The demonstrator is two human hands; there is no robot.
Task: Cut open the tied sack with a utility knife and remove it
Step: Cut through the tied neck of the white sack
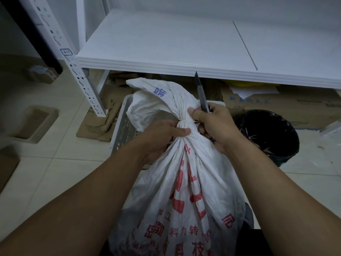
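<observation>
A white woven sack (186, 191) with red and blue print stands between my arms, its neck bunched and tied at a knot (182, 124). My left hand (162, 135) grips the neck just below the tie, thumb pressed against the knot. My right hand (215, 126) holds a dark utility knife (200, 93) on the right side of the knot, blade pointing up and away toward the shelf edge. The loose top of the sack flops away from me over the basket.
A white perforated plastic basket (121, 130) stands behind the sack. A black-lined bin (267, 133) is at the right. A white metal shelf (184, 52) hangs over flattened cardboard (276, 106) on the tiled floor.
</observation>
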